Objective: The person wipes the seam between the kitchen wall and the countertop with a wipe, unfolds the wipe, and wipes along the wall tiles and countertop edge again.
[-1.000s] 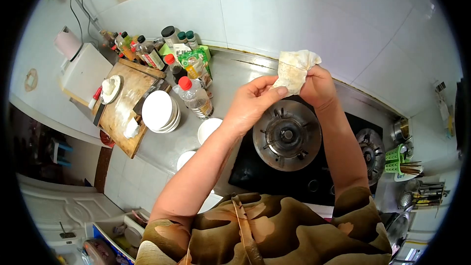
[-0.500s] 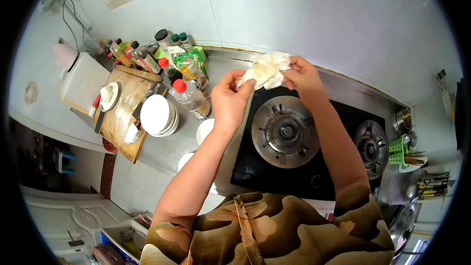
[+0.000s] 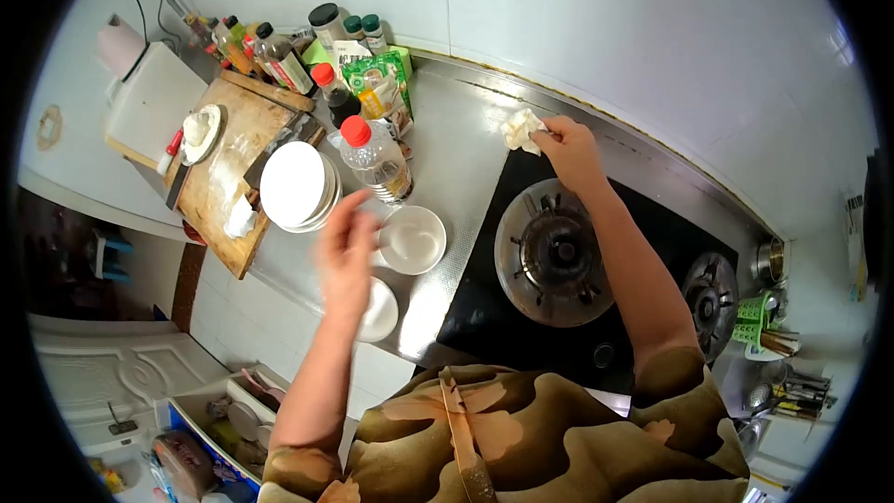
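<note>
A crumpled whitish cloth (image 3: 522,131) is in the grip of my right hand (image 3: 565,148), low over the steel counter just behind the stove's back left corner. My left hand (image 3: 346,242) is blurred by motion; it is beside a white bowl (image 3: 413,240) and in front of a clear bottle with a red cap (image 3: 376,160). Its fingers look spread with nothing in them. A stack of white plates (image 3: 293,183) stands to its left, and a smaller white dish (image 3: 378,310) lies close to its wrist. The gas burner (image 3: 556,253) is below my right hand.
On the left, a wooden board (image 3: 237,154) carries a plate of white dough (image 3: 197,133), a knife and a white lump. Sauce bottles (image 3: 282,58) and seasoning packets (image 3: 380,88) line the wall. A second burner (image 3: 710,305) and a green utensil holder (image 3: 751,319) are at the right.
My left hand has let go of the cloth and moved left and down towards the bowl. The cloth is now bunched in my right hand alone. The camera view has shifted.
</note>
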A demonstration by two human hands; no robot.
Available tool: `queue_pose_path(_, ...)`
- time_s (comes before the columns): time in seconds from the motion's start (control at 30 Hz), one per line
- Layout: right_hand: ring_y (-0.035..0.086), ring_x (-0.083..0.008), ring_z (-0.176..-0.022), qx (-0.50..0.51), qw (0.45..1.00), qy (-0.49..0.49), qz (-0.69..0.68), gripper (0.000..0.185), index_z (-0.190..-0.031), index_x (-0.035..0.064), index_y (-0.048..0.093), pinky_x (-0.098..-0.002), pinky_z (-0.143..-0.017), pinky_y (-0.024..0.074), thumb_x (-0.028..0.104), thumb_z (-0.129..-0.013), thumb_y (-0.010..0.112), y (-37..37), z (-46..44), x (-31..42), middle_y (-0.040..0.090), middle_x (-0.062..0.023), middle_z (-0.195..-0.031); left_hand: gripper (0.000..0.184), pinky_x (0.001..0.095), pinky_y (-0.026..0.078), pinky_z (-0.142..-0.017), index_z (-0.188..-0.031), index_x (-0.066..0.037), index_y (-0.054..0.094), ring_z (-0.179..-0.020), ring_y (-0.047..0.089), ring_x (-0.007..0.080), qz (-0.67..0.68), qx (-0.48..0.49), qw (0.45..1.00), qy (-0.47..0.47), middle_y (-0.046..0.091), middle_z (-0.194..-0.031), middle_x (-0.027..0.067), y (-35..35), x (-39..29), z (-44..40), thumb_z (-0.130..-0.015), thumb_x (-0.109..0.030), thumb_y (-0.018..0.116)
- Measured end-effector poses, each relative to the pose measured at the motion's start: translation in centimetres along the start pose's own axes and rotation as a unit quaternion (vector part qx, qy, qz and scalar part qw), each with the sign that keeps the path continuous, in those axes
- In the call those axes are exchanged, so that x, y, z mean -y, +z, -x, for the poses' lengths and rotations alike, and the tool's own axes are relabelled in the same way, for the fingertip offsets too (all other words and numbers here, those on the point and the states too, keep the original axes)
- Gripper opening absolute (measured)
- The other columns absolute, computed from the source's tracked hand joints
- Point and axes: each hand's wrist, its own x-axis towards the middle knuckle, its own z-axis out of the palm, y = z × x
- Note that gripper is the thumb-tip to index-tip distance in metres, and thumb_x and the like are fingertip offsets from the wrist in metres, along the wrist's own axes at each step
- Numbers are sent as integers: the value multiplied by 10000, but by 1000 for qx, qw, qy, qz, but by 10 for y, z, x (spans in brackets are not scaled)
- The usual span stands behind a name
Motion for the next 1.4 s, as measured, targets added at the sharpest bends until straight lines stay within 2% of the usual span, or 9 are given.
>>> queue_pose_path(0.2, 600, -169, -707, -18, 997, -77, -3, 248, -1030, 35, 669, -286, -674, 462, 120, -798, 649, 72, -80, -16, 659, -104, -825, 233, 189, 363, -546, -1149, -25, 582, -624, 421, 39, -69, -308, 949, -4, 499, -729, -19, -148, 123, 3, -977, -154, 493)
queue_pose_path(0.3, 634, -300, -825, -52, 980, -159, 106, 221, -995, 54, 678, -371, -757, 498, 73, -784, 614, 122, -121, -29, 665, -134, -941, 236, 194, 361, -541, -1151, -22, 575, -617, 421, 43, -102, -319, 942, -10, 500, -727, -16, -168, 170, -5, -976, -159, 497)
queue_pose_path(0.63, 622, -314, -896, 65, 945, -222, 233, 176, -858, 122, 734, -407, -768, 515, 58, -783, 589, 228, -163, -45, 620, -115, -920, 240, 239, 416, -588, -1166, -13, 550, -628, 468, 88, -189, -355, 913, -65, 524, -718, 15, -158, 227, -20, -958, -130, 520)
queue_pose_path(0.83, 627, -325, -838, 157, 932, -262, 197, 112, -809, 93, 709, -407, -742, 509, 49, -744, 629, 196, -149, -75, 637, -120, -892, 299, 267, 439, -607, -1224, -44, 544, -633, 499, 122, -318, -300, 899, -24, 551, -738, 41, -149, 222, -16, -934, -116, 533)
queue_pose_path(1.0, 617, -345, -845, 24, 968, -167, 184, 105, -786, 74, 667, -423, -761, 488, 9, -729, 606, 204, -163, -74, 635, -143, -803, 328, 325, 476, -631, -1257, -72, 534, -644, 562, 200, -392, -270, 879, -34, 586, -780, 92, -142, 212, -20, -935, -130, 529)
queue_pose_path(1.07, 616, -346, -851, 48, 952, -244, 180, 102, -795, 88, 668, -420, -768, 486, 31, -741, 603, 217, -153, -75, 628, -132, -817, 351, 344, 481, -650, -1286, -83, 518, -670, 574, 222, -400, -266, 877, -20, 592, -808, 99, -140, 214, -22, -937, -123, 517)
queue_pose_path(1.27, 621, -332, -866, 66, 952, -105, 281, 165, -781, 106, 681, -386, -797, 498, -14, -731, 579, 178, -161, -85, 625, -125, -847, 410, 344, 483, -705, -1348, -96, 468, -745, 585, 248, -423, -257, 864, -91, 595, -879, 118, -139, 211, -20, -939, -92, 488)
queue_pose_path(1.33, 622, -329, -849, 72, 945, -230, 221, 154, -773, 107, 682, -392, -778, 503, -11, -731, 593, 192, -158, -91, 626, -121, -835, 406, 353, 475, -710, -1345, -94, 468, -763, 575, 254, -440, -280, 853, -6, 579, -918, 117, -144, 221, -23, -940, -93, 481)
queue_pose_path(1.4, 621, -334, -834, 104, 949, -205, 216, 137, -776, 104, 683, -406, -764, 504, 1, -729, 606, 198, -145, -69, 628, -123, -826, 402, 359, 473, -718, -1342, -89, 469, -779, 572, 261, -459, -277, 845, 1, 573, -944, 119, -140, 213, -26, -940, -95, 479)
